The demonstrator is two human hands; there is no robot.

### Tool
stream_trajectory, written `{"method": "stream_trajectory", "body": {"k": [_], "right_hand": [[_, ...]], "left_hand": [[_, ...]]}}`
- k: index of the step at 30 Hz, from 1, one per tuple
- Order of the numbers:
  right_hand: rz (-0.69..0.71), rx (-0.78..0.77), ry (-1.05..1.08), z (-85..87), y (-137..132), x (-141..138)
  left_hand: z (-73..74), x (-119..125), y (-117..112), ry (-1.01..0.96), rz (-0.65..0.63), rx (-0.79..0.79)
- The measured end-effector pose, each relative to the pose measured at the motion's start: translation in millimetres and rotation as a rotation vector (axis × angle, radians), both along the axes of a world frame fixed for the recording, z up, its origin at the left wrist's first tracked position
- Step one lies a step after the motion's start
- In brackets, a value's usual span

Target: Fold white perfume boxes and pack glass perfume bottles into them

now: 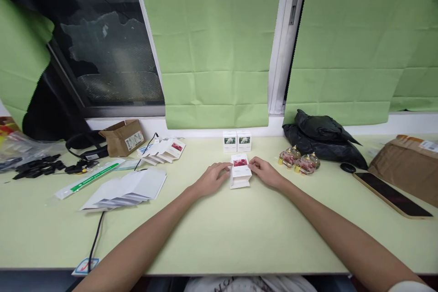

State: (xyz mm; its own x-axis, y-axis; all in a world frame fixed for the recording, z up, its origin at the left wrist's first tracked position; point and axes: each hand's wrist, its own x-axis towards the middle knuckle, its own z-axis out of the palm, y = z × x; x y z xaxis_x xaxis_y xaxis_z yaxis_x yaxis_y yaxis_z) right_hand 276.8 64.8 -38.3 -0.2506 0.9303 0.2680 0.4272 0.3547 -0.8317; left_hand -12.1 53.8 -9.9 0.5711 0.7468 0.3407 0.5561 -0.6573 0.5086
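Note:
A small white carton with a red flower picture (240, 169) stands on the pale green table (219, 232), its front flap hanging open toward me. My left hand (212, 179) grips its left side with curled fingers. My right hand (264, 172) holds its right side in the same way. Two closed white boxes with green pictures (237, 141) stand side by side just behind it. Two small glass bottles with gold caps and pink contents (298, 159) lie to the right of my right hand.
Flat white cartons (126, 188) lie fanned out at the left, more with red prints (164, 149) behind them. A brown cardboard box (122, 137), black cables (37, 166), a black bag (321, 139), a phone (392, 194) and a brown parcel (407, 164) ring the table.

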Motion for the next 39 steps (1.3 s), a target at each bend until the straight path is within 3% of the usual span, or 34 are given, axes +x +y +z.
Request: {"method": "stream_trajectory", "body": {"k": [7, 11, 16, 21, 34, 39], "right_hand": [[-0.002, -0.181, 0.327, 2.7, 1.7, -9.3], [-0.037, -0.293, 0.509, 7.3, -0.9, -13.0], [0.126, -0.400, 0.696, 10.7, -6.7, -16.3], [0.266, -0.439, 0.737, 15.8, -13.0, -17.4], [0.246, -0.440, 0.707, 15.5, -13.6, -15.9], [0.214, -0.438, 0.637, 10.9, -9.9, -16.4]], "left_hand": [[-9.3, 4.8, 7.0, -0.181, 0.022, -0.189], [-14.0, 9.1, 13.7, -0.367, 0.152, -0.320], [-10.5, 15.5, 14.7, -0.484, 0.207, -0.499], [-3.9, 20.3, 10.4, -0.561, 0.265, -0.559], [0.5, 16.5, 7.1, -0.539, 0.067, -0.636], [-4.6, 17.2, 7.7, -0.606, -0.053, -0.755]]}}
